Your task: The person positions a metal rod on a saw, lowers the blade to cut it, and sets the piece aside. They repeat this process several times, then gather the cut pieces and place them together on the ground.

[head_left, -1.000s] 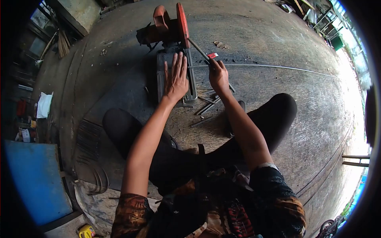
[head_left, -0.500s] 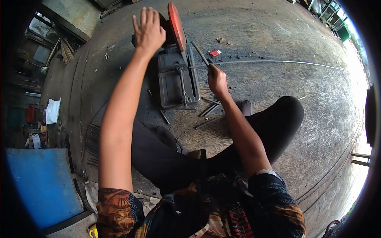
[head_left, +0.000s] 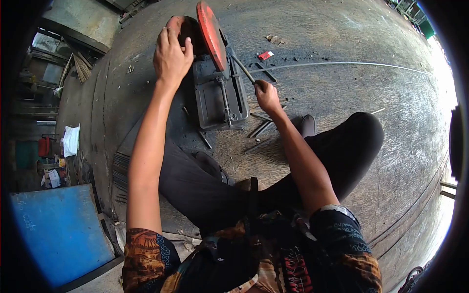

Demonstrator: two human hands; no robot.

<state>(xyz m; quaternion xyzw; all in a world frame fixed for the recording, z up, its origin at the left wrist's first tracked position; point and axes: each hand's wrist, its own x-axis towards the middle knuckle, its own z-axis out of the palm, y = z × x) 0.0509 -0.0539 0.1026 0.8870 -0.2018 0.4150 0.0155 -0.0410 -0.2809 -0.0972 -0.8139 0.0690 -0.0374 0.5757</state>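
Observation:
A cut-off saw with a red blade guard point(head_left: 211, 36) stands on the floor in front of me, its grey base point(head_left: 209, 100) nearest my legs. My left hand point(head_left: 172, 57) is at the left of the saw, fingers extended and thumb apart, right at the edge of the rounded reddish housing point(head_left: 177, 23). My right hand point(head_left: 268, 97) is closed around one end of a dark metal rod point(head_left: 243, 68). The rod's far end overlaps the saw beside the guard. A screw clamp point(head_left: 225, 100) runs along the base.
A long thin bar point(head_left: 342, 63) stretches right from the saw. Short cut metal pieces point(head_left: 261, 128) lie by the base, another dark piece point(head_left: 266, 72) near my right hand. A red packet point(head_left: 265, 55) is beyond. A blue panel point(head_left: 61, 234) lies at lower left.
My left hand has shifted a little down and left, showing more of the reddish housing. The red guard now leans more to the left. My right hand keeps the rod, whose far end is closer to the guard.

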